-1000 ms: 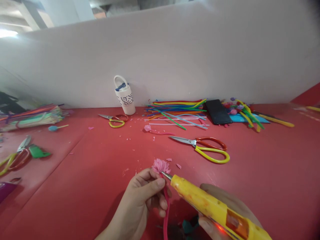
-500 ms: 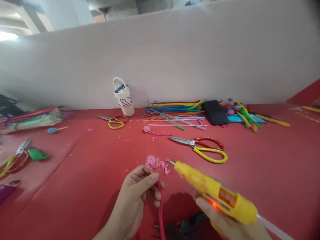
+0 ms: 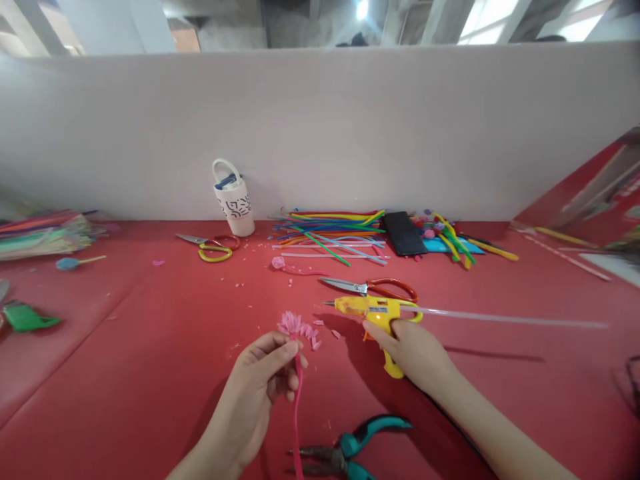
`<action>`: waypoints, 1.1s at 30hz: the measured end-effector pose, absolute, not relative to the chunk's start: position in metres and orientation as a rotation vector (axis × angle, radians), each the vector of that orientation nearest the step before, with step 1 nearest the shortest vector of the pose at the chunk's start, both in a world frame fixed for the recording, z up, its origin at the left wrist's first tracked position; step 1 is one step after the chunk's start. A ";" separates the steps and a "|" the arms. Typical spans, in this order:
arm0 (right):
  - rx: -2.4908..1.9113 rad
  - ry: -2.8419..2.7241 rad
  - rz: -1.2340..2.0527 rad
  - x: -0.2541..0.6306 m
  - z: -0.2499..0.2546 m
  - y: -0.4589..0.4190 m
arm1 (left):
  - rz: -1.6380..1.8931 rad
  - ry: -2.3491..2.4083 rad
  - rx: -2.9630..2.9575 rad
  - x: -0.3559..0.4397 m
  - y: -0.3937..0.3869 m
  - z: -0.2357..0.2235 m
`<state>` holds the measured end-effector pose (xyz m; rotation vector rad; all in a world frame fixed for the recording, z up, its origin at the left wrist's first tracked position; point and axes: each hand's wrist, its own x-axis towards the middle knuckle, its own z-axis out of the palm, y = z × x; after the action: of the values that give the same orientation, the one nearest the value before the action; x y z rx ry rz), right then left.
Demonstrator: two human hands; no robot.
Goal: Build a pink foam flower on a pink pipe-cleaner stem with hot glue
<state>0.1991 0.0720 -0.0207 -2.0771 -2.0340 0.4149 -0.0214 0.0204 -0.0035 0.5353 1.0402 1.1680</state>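
Observation:
Between thumb and fingers, my left hand (image 3: 253, 383) pinches a pink craft flower (image 3: 290, 323) by its dark pink stem (image 3: 297, 427), which hangs down toward me. Several loose pink petals (image 3: 309, 332) lie just right of the flower head. My right hand (image 3: 423, 353) is closed around the handle of a yellow glue gun (image 3: 367, 305), low over the table with its nozzle pointing left. A long clear glue stick (image 3: 500, 317) runs out of the gun's back. Scissors (image 3: 346, 286) with red and yellow handles lie right behind the gun, partly covered by it.
Teal-handled pliers (image 3: 343, 453) lie near me. Along the white partition (image 3: 320, 133) are a white tumbler (image 3: 235, 207), other scissors (image 3: 215, 248), a pile of coloured pipe cleaners (image 3: 330, 227) and a black phone (image 3: 403, 233). A green piece (image 3: 30, 317) sits at left.
My right hand has carried the glue gun away from me, down toward the scissors, and turned it more sideways. The pliers show more fully. My left hand still holds the flower; the view has shifted right.

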 end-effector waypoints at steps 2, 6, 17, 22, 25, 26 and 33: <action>-2.119 -2.103 0.269 0.198 -0.020 0.072 | 1.168 1.023 0.535 -0.021 0.020 -0.004; -2.080 -2.223 0.025 0.194 -0.011 0.068 | 1.175 0.994 0.547 -0.020 0.019 -0.006; -1.095 -2.798 0.031 0.139 -0.015 0.080 | 1.200 1.006 0.579 -0.021 0.024 -0.015; -0.918 -2.879 -0.039 0.139 -0.023 0.086 | 1.197 1.012 0.563 -0.021 0.025 -0.014; -0.894 -2.874 -0.050 0.140 -0.022 0.084 | 1.186 1.010 0.562 -0.021 0.024 -0.013; -0.894 -2.865 -0.046 0.140 -0.021 0.083 | 1.183 1.011 0.563 -0.021 0.024 -0.013; -0.844 -2.834 0.051 0.131 -0.029 0.078 | 1.176 1.022 0.569 -0.023 0.024 -0.016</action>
<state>0.1314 0.0775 -0.0291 -0.8438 -2.8343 0.0506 -0.0226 0.0240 -0.0164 0.5686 1.0225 1.1759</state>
